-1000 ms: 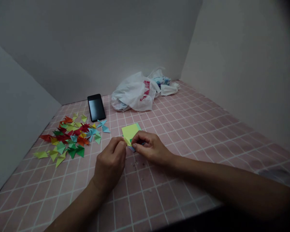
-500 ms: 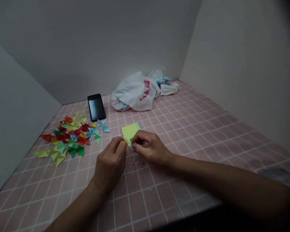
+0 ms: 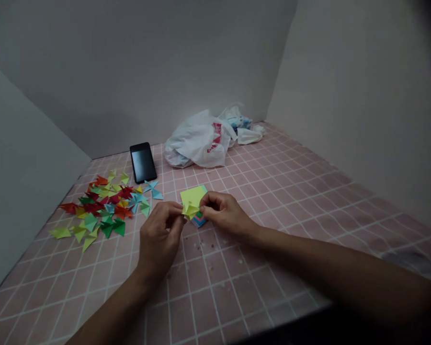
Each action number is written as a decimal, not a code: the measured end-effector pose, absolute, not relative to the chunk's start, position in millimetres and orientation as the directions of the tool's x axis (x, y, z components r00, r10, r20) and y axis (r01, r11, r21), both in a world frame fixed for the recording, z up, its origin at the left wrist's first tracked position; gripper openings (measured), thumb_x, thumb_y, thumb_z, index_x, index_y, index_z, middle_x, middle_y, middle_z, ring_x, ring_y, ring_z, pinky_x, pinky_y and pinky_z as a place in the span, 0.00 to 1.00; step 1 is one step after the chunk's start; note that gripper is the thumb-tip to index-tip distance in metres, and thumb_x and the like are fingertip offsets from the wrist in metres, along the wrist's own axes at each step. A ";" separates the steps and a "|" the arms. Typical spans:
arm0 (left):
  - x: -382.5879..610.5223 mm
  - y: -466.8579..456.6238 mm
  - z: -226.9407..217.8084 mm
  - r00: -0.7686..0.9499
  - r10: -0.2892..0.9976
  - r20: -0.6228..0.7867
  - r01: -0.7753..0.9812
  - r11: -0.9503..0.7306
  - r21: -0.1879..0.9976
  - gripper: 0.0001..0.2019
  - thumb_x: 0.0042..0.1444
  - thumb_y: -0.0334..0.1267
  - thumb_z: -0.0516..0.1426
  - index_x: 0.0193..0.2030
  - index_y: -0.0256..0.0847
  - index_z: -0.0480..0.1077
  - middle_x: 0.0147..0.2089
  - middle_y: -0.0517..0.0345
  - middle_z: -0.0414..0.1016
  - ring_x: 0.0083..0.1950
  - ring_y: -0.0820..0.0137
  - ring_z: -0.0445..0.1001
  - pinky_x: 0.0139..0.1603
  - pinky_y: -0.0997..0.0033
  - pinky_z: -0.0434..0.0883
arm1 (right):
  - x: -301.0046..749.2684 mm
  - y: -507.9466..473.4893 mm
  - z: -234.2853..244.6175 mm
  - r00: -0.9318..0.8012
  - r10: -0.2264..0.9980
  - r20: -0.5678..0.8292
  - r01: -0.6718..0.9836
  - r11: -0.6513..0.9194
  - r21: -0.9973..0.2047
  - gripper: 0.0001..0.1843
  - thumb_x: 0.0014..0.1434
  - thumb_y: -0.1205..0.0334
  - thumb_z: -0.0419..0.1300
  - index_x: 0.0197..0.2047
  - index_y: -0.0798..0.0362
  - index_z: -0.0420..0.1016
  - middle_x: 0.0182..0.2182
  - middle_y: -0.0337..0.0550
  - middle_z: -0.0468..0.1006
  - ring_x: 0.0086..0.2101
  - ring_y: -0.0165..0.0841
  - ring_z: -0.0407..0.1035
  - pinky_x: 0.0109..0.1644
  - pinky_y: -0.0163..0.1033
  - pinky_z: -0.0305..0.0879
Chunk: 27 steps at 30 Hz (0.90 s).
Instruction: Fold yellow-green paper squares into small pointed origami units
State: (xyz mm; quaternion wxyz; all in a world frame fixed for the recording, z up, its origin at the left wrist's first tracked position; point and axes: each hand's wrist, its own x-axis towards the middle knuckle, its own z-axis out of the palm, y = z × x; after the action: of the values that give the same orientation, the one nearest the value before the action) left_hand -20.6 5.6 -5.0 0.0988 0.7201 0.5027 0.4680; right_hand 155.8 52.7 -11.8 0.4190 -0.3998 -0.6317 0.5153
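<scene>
A small yellow origami crane (image 3: 190,210) is pinched between my two hands, just above the table. My left hand (image 3: 161,235) grips its left tip between thumb and forefinger. On the other side, my right hand (image 3: 225,214) has thumb and fingertips closed at its right tip. Under and behind the crane lies a stack of square coloured paper (image 3: 193,194), yellow on top, with green, pink and blue edges showing at its near corner. To the left spreads a pile of folded paper cranes (image 3: 106,203) in red, orange, yellow, green and light blue.
A black smartphone (image 3: 143,163) lies behind the pile. Further back, a crumpled white plastic bag (image 3: 201,139) with red print rests near the wall, beside a blue-and-white package (image 3: 237,120). A pink checked cloth (image 3: 273,182) covers the table; pale walls enclose three sides.
My left hand has loosened from a tight fist to a fingertip pinch. The yellow crane, mostly hidden before, now shows spread between both hands.
</scene>
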 end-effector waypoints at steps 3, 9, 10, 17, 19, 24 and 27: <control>-21.3 8.4 -5.3 -0.060 0.880 0.470 0.423 -0.404 0.811 0.04 0.58 0.29 0.59 0.34 0.41 0.71 0.41 0.56 0.75 0.37 0.70 0.78 0.36 0.70 0.78 | 157.4 56.9 -10.1 -0.334 0.942 0.025 0.016 0.032 -0.999 0.03 0.49 0.68 0.58 0.25 0.54 0.68 0.23 0.35 0.70 0.26 0.27 0.63 0.31 0.33 0.58; -22.6 12.0 -0.2 -0.107 0.947 0.302 0.111 -0.291 0.950 0.04 0.55 0.34 0.63 0.33 0.39 0.71 0.42 0.55 0.78 0.32 0.71 0.81 0.35 0.68 0.82 | 158.3 57.3 -8.5 -0.405 0.901 -0.158 -0.090 -0.212 -0.973 0.03 0.49 0.68 0.60 0.25 0.55 0.70 0.20 0.36 0.71 0.22 0.26 0.62 0.27 0.32 0.57; -22.9 12.4 0.1 -0.109 0.955 0.276 0.090 -0.267 0.960 0.05 0.55 0.35 0.63 0.34 0.38 0.71 0.41 0.54 0.79 0.32 0.70 0.81 0.34 0.68 0.82 | 158.3 57.1 -8.7 -0.414 0.894 -0.170 -0.087 -0.224 -0.971 0.03 0.49 0.68 0.60 0.26 0.55 0.70 0.20 0.36 0.71 0.22 0.26 0.62 0.27 0.32 0.58; -19.8 10.2 -4.0 -0.134 0.953 0.270 0.122 -0.255 0.959 0.02 0.55 0.33 0.63 0.35 0.38 0.74 0.39 0.56 0.79 0.33 0.71 0.81 0.37 0.70 0.82 | 156.9 53.7 -9.0 -0.407 0.914 0.003 -0.028 -0.009 -1.000 0.07 0.57 0.59 0.61 0.34 0.54 0.70 0.25 0.36 0.73 0.25 0.27 0.65 0.29 0.33 0.61; -17.2 7.8 -5.6 -0.109 0.954 0.279 0.106 -0.268 0.958 0.02 0.55 0.31 0.62 0.34 0.39 0.73 0.40 0.55 0.79 0.34 0.72 0.81 0.37 0.71 0.82 | 155.8 51.9 -10.0 -0.423 0.906 0.022 0.003 0.025 -1.000 0.07 0.56 0.60 0.63 0.36 0.54 0.70 0.25 0.36 0.73 0.24 0.27 0.65 0.27 0.32 0.60; -12.9 3.5 -7.0 -0.123 0.970 0.211 0.010 -0.211 0.977 0.03 0.53 0.30 0.63 0.33 0.39 0.73 0.41 0.55 0.79 0.33 0.73 0.81 0.36 0.72 0.81 | 153.9 48.4 -8.9 -0.446 0.893 -0.057 0.011 -0.059 -0.998 0.06 0.53 0.73 0.58 0.34 0.54 0.70 0.19 0.31 0.69 0.18 0.24 0.61 0.21 0.29 0.56; -13.8 4.7 -8.0 -0.152 0.985 0.075 -0.070 -0.086 0.994 0.05 0.52 0.33 0.65 0.33 0.38 0.72 0.37 0.57 0.80 0.30 0.73 0.80 0.34 0.72 0.80 | 154.8 46.3 -2.8 -0.439 0.892 -0.105 0.018 -0.108 -0.994 0.06 0.53 0.73 0.57 0.34 0.53 0.68 0.18 0.30 0.68 0.16 0.23 0.59 0.18 0.29 0.54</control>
State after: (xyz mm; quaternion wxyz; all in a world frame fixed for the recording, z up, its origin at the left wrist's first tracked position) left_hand -13.8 4.7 -8.0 0.4593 0.4614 0.4960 0.5746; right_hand 154.8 46.3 -2.8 0.3480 -0.3992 -0.5701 0.6281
